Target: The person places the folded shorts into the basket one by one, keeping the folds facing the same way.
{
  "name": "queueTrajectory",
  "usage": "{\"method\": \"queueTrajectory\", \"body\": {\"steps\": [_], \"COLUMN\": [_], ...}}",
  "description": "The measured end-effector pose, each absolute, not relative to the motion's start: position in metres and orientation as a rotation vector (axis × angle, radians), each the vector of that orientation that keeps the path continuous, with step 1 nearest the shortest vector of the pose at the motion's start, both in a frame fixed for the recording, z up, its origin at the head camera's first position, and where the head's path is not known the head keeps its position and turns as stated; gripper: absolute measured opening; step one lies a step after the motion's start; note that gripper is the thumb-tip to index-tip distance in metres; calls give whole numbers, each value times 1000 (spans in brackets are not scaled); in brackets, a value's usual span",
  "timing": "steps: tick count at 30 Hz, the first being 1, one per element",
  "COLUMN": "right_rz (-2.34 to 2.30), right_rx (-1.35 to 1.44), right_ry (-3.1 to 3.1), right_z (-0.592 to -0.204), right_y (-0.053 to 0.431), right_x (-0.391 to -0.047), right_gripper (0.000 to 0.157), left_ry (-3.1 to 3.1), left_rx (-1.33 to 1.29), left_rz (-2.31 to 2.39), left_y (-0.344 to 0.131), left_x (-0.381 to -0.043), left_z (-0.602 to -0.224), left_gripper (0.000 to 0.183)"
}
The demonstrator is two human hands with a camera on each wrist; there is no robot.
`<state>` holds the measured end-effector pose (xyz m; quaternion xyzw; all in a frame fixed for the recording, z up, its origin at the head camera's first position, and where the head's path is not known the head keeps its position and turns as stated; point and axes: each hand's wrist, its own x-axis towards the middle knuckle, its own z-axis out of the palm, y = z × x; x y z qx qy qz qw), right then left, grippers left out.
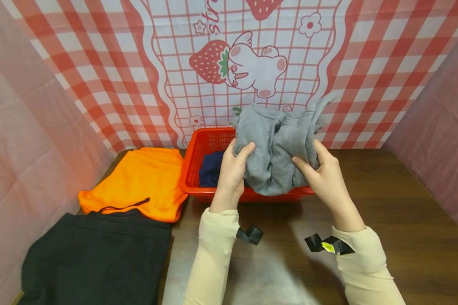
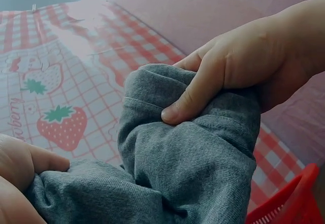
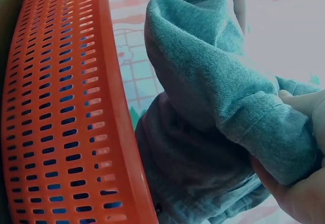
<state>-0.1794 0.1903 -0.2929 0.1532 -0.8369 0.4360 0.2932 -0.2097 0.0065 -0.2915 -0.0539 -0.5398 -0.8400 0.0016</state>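
Note:
A bunched grey garment (image 1: 265, 148) of soft knit cloth is held up in front of and above the red basket (image 1: 192, 169). My left hand (image 1: 233, 169) grips its left side, thumb on the near face. On the garment's right side, my right hand (image 1: 326, 171) pinches a fold between thumb and fingers. The left wrist view has the right hand (image 2: 228, 71) across the cloth and the left hand (image 2: 20, 173) at the lower left edge. In the right wrist view, the right hand (image 3: 304, 183) holds a rolled part of the garment (image 3: 218, 71). Its exact kind cannot be told.
Dark blue cloth (image 1: 210, 169) lies inside the basket. To the left, an orange garment (image 1: 145, 178) with a black drawstring lies flat, and a black garment (image 1: 99, 258) lies nearer. A checked strawberry-print cloth (image 1: 229, 63) hangs behind the brown table (image 1: 397, 203).

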Motion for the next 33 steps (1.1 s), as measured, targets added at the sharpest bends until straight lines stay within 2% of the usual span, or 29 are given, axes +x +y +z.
{"method": "queueTrajectory", "body": {"steps": [10, 13, 18, 20, 33], "right_rz": [1113, 1110, 1086, 1099, 1186], "right_rx": [408, 429, 445, 450, 498], "right_ry": [-2242, -2243, -2248, -2254, -2286], "right_z": [-295, -294, -300, -303, -310], "right_y": [174, 170, 168, 168, 169], "right_x": [-195, -201, -209, -213, -232], "right_gripper": [34, 32, 31, 32, 38], "left_ry": [-1583, -1555, -1542, -1533, -1322], "left_rx": [-116, -141, -221, -217, -62], "left_rz": [-2627, -2604, -2558, -2564, -2755], "left_y": [1, -1, -4, -5, -12], "left_x": [-213, -214, -218, -220, -232], "left_z": [-292, -293, -297, -299, -309], "left_gripper": [66, 61, 41, 39, 58]}}
